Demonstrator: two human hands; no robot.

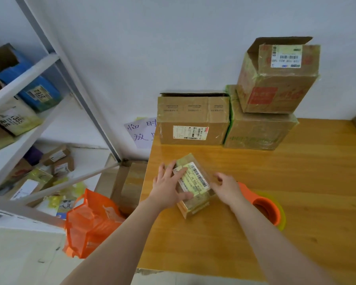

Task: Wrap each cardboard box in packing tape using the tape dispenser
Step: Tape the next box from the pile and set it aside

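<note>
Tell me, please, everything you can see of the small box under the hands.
The small box is brown cardboard, glossy with clear tape, with a white-and-yellow barcode label on top. It lies askew near the table's left edge. The left hand presses its top; the right hand touches its right edge.

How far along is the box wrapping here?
Looks done: the small box shines with tape, and the two stacked boxes show greenish tape. In hand: the left hand presses flat on the small box, the right hand at its side, grip unclear; the tape dispenser lies idle on the table. Left: possibly the brown box behind, top flap raised.
</note>
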